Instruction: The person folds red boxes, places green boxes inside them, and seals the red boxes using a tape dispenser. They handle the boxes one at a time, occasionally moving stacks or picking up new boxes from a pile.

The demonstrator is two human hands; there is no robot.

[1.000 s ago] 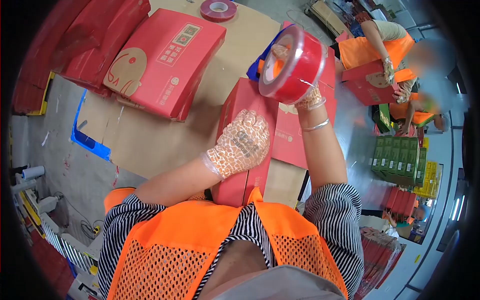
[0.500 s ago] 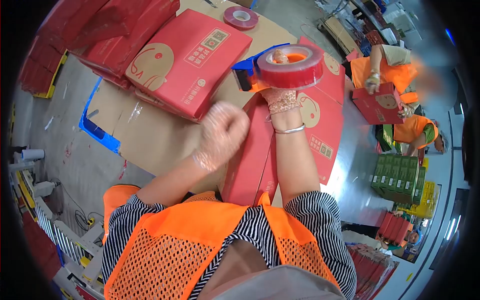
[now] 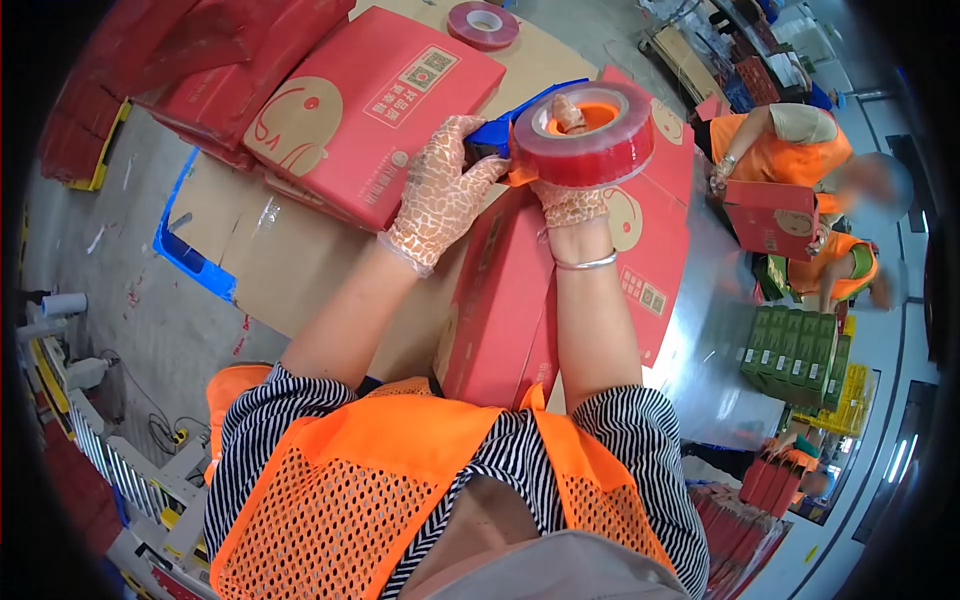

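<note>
Touching the tape dispenser (image 3: 500,128) now, earlier apart: the left hand (image 3: 438,190).

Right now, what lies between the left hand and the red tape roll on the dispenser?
In the head view, the tape dispenser's blue end lies between the left hand and the red tape roll.

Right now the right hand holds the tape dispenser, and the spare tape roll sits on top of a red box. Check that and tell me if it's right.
Not quite: the spare tape roll lies on the brown cardboard, not on a red box, as the head view shows. The right hand does hold the tape dispenser.
</note>
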